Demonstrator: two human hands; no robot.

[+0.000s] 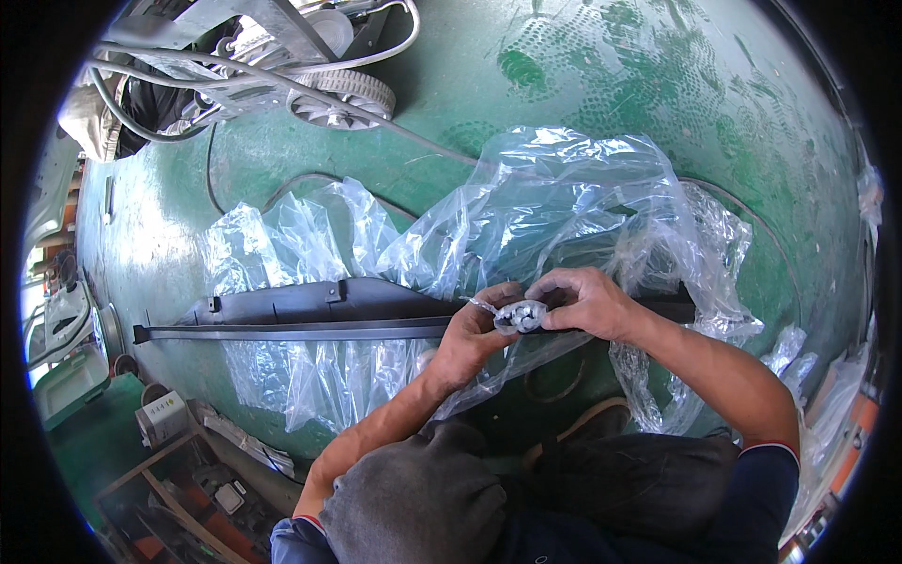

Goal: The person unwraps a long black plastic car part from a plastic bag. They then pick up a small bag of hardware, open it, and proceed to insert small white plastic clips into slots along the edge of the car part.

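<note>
A small clear plastic bag (520, 316) with pale small parts inside, perhaps fasteners, is pinched between my two hands. My left hand (471, 337) grips its left side, and my right hand (588, 299) holds its right edge with thumb and fingers. Beneath them lies a long black plastic trim panel (282, 303), with small clips along its upper part and a narrow straight lip along its near side. Crumpled clear plastic sheeting (550, 204) spreads under and around the panel and covers much of its right end.
A wheeled machine (338, 99) stands at the upper left, its grey cable (409, 130) crossing the green floor (451, 84). At lower left are a small white box (163, 417) and a wooden-framed bin (169, 493) of parts. More plastic wrap (835, 402) lies at the right edge.
</note>
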